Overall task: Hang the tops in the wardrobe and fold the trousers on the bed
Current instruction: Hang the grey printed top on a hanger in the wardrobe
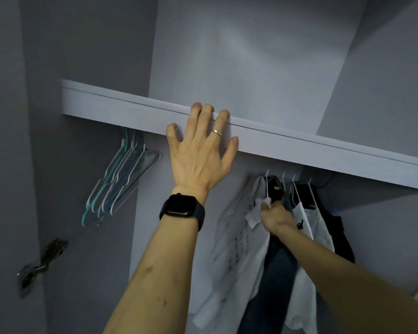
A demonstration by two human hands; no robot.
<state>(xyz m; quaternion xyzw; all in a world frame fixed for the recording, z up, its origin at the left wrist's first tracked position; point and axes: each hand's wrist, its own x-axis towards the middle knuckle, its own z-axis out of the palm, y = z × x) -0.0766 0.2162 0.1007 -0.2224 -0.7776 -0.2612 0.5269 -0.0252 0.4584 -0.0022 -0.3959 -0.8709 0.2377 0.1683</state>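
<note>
**Seating a hanger on the wardrobe rail**

The left grip (198, 153) lies flat against the front edge of the shelf (323, 153). Its fingers are spread, their tips hooked over the top lip, and it holds nothing (it looks like a brace for balance). A dark watch (182, 208) sits on that wrist.

The right grip (275, 218) reaches in under the shelf among the hung clothes. Its fingers are curled round the neck of a white hanger (267, 186), just where the collars bunch. Whether cloth is pinched along with the wire is hard to tell.

The tops hang in a tight row to the right: a printed white top (237, 237), a dark blue garment (275, 273) directly below the right grip, another white top (307, 237) and a black garment (336, 225) beyond it. The rail itself is hidden behind the shelf front. A bundle of empty hangers (121, 179) hangs well apart on the left. Neither the bed nor the trousers are in view.

The step in hand appears to be settling one top into the row. To do it well:

- Check by feel that the hook sits fully over the rail, since the eye cannot confirm it.
- Hold the hanger's neck rather than the cloth, so the shoulders stay square on the hanger.
- Slide the neighbouring tops aside before letting go, as the collars are crowded and one could be dragged off its hanger.
- Use the free stretch of rail between the row and the empty hangers.
</note>
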